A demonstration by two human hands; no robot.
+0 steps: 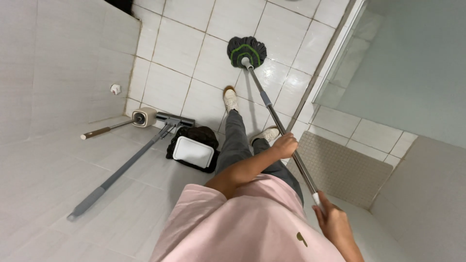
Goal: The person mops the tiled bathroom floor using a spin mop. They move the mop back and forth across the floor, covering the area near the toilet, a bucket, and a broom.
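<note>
A round mop head (246,51), dark grey with green rings, rests on the white tiled floor (179,43) ahead of my feet. Its metal pole (269,109) slants back toward me. My left hand (284,145) is wrapped around the middle of the pole, with the arm reaching across my pink shirt. My right hand (334,222) grips the pole's upper end near its white tip. My shoes stand just behind the mop head.
A flat mop with a long grey handle (127,165) leans along the left wall. Beside it are a cylindrical brush with a wooden handle (143,117) and a black bag holding a white box (193,151). A beige mat (340,167) lies right, by a glass partition (388,63).
</note>
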